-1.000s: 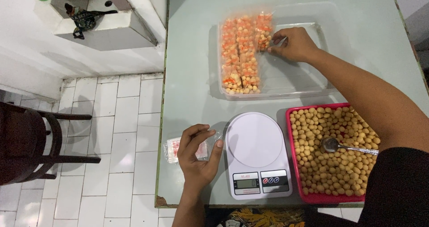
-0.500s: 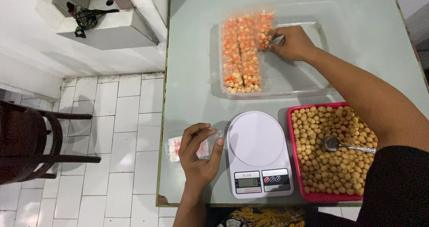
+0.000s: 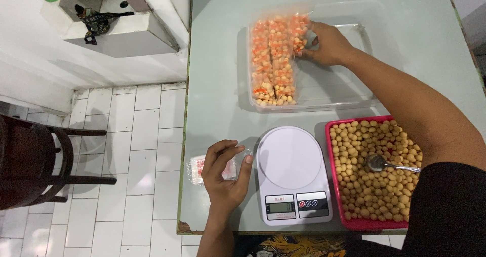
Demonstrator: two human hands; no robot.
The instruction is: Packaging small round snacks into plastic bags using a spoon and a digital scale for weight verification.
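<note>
My right hand (image 3: 328,43) reaches into a clear plastic tray (image 3: 349,92) at the far side of the table, its fingers on a small filled snack bag (image 3: 299,34) at the end of two rows of filled bags (image 3: 272,64). My left hand (image 3: 225,173) rests on a stack of empty clear bags with red print (image 3: 195,167) near the table's front left edge, fingers curled over the top one. A white kitchen scale (image 3: 291,171) stands between my hands with nothing on its plate.
A red tray (image 3: 331,178) full of round tan snack balls sits at the front right, with a metal spoon (image 3: 387,164) lying in it. The pale green table (image 3: 217,74) ends at the left above a white tiled floor. A dark wooden chair (image 3: 35,166) stands far left.
My right hand has shifted slightly left along the top of the rows of filled bags. My left hand has stayed on the empty bags.
</note>
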